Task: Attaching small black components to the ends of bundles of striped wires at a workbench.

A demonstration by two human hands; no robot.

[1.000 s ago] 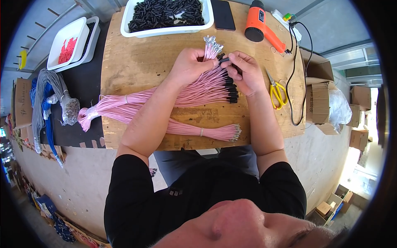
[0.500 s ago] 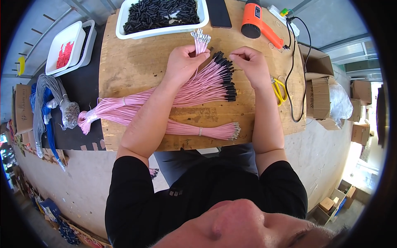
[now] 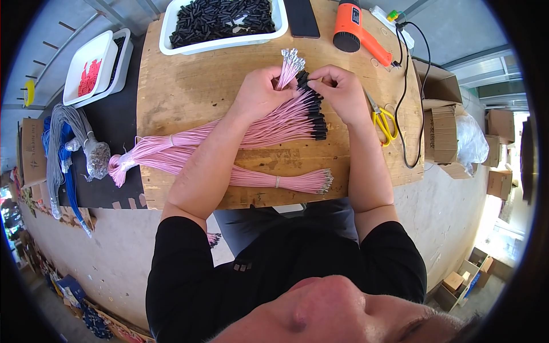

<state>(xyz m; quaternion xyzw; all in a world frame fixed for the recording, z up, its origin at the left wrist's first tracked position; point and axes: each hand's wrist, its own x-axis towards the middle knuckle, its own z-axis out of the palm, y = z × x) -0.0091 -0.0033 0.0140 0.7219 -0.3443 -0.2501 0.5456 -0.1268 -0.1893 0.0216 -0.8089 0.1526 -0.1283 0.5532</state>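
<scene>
My left hand (image 3: 265,93) is closed round a small bunch of pink wires (image 3: 289,77), whose bare metal terminals fan out above the fingers. Beside it, my right hand (image 3: 338,90) has thumb and forefinger pinched at the black sleeves (image 3: 315,114) on the wire ends; what lies between the fingertips is too small to make out. Below both hands the sleeved part of the pink wire bundle (image 3: 266,128) spreads across the wooden table (image 3: 189,80). A second tied bundle of pink wires (image 3: 286,180), with bare terminals, lies nearer to me.
At the back stands a white tray of black sleeves (image 3: 229,41), with a dark flat phone-like slab (image 3: 302,18) beside it. An orange heat gun (image 3: 357,34) and yellow-handled scissors (image 3: 382,123) lie right. Left are a tray with red pieces (image 3: 88,63) and grey cables (image 3: 86,143).
The left hand has come down and right with its bunch of wires. My right hand has moved left, its fingertips now at the black sleeves next to the bunch.
</scene>
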